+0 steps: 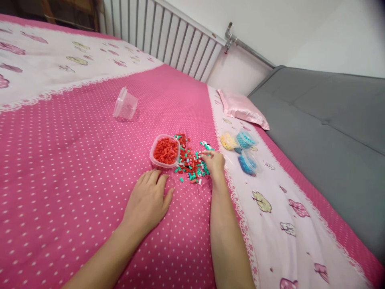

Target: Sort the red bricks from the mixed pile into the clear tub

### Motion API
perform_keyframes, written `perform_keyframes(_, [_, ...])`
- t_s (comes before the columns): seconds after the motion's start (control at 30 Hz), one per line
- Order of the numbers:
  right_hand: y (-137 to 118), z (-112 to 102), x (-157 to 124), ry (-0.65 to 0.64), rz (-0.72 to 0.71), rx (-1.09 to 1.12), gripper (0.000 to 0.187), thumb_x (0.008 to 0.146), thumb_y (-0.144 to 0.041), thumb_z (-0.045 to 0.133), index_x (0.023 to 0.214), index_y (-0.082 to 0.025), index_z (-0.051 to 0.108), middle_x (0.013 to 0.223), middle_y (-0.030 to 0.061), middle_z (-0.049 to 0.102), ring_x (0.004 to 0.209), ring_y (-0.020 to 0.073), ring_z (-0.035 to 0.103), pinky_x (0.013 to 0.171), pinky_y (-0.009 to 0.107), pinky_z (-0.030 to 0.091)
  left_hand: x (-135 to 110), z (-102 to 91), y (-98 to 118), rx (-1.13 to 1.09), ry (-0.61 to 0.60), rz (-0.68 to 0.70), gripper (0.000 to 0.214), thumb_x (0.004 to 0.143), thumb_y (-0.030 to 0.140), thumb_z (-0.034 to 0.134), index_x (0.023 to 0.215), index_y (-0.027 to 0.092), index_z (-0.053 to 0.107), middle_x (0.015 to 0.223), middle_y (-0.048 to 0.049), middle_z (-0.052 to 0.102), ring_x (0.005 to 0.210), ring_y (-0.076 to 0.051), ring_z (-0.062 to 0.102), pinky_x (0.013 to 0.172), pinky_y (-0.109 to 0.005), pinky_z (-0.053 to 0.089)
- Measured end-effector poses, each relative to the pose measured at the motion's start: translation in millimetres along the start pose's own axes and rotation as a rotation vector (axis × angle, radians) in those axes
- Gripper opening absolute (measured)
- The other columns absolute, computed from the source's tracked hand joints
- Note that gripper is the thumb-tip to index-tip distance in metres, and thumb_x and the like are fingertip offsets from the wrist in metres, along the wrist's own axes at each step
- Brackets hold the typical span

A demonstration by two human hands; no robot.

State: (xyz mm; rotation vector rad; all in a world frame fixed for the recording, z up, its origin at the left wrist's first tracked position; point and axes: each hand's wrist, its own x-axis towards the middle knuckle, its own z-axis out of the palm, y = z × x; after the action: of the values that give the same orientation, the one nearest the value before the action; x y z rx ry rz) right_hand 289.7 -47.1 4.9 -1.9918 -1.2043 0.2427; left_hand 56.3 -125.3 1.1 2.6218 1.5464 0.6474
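Observation:
My left hand lies flat on the pink dotted bedspread, fingers stretched out and holding nothing, just below a clear tub of red bricks. My right hand rests on the right edge of a loose pile of red, teal and white small bricks. Its fingers are curled and pinched over the pile; what they hold is too small to make out.
An empty clear tub lies on its side farther up the bed. Clear tubs of yellow pieces and blue pieces stand to the right. A pink pillow, a grey sofa and a white radiator border the bed.

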Motion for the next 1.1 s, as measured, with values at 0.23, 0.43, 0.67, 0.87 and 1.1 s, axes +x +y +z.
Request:
perform_keyframes(0.23, [-13.4, -5.7, -6.7, -0.151, 0.255, 0.8, 0.027, 0.055, -0.023, 0.072, 0.079, -0.013, 0.066, 0.047, -0.0095, 0.043, 0.039, 0.0031, 0.029, 0.036, 0.016, 0.021, 0.4, 1.0, -0.7, -0.005, 0.001, 0.004, 0.039, 0.085, 0.035, 0.041, 0.111, 0.011, 0.058, 0.112, -0.0131, 0.057, 0.106, -0.027, 0.049, 0.098, -0.042, 0.036])
perform_keyframes(0.43, [-26.6, -25.6, -4.2, -0.344, 0.54, 1.397, 0.016, 0.062, -0.009, 0.067, 0.071, -0.017, 0.057, 0.061, -0.0051, 0.053, 0.043, 0.0004, 0.04, 0.028, 0.005, 0.022, 0.2, -0.3, 0.1, -0.017, 0.025, 0.007, 0.037, 0.084, 0.034, 0.042, 0.11, 0.012, 0.058, 0.111, -0.0139, 0.058, 0.105, -0.027, 0.05, 0.096, -0.043, 0.038])
perform_keyframes(0.67, [-25.1, -36.4, -3.4, -0.307, 0.625, 1.688, 0.01, 0.068, -0.009, 0.054, 0.072, -0.017, 0.054, 0.078, 0.0034, 0.061, 0.072, 0.0084, 0.061, 0.038, 0.006, 0.042, 0.0, 0.1, -0.4, -0.045, 0.032, 0.007, 0.037, 0.084, 0.034, 0.042, 0.109, 0.012, 0.058, 0.11, -0.0144, 0.058, 0.104, -0.028, 0.05, 0.096, -0.044, 0.038])
perform_keyframes(0.87, [-23.9, -36.9, -4.7, -0.207, 0.577, 1.638, 0.008, 0.065, -0.014, 0.053, 0.071, -0.016, 0.056, 0.065, 0.001, 0.059, 0.066, 0.0088, 0.06, 0.038, 0.008, 0.042, 0.4, -1.3, 0.1, -0.024, -0.004, 0.001, 0.038, 0.085, 0.034, 0.041, 0.11, 0.011, 0.058, 0.112, -0.0139, 0.057, 0.106, -0.028, 0.049, 0.097, -0.043, 0.036])
perform_keyframes(1.1, [-27.4, -19.0, -10.4, -0.13, 0.377, 1.012, 0.016, 0.062, -0.025, 0.068, 0.072, -0.013, 0.065, 0.044, -0.0093, 0.039, 0.034, 0.001, 0.029, 0.027, 0.012, 0.013, 0.2, -0.5, -0.3, -0.011, 0.002, 0.004, 0.038, 0.085, 0.034, 0.041, 0.111, 0.011, 0.058, 0.112, -0.0135, 0.057, 0.106, -0.028, 0.049, 0.098, -0.042, 0.036])
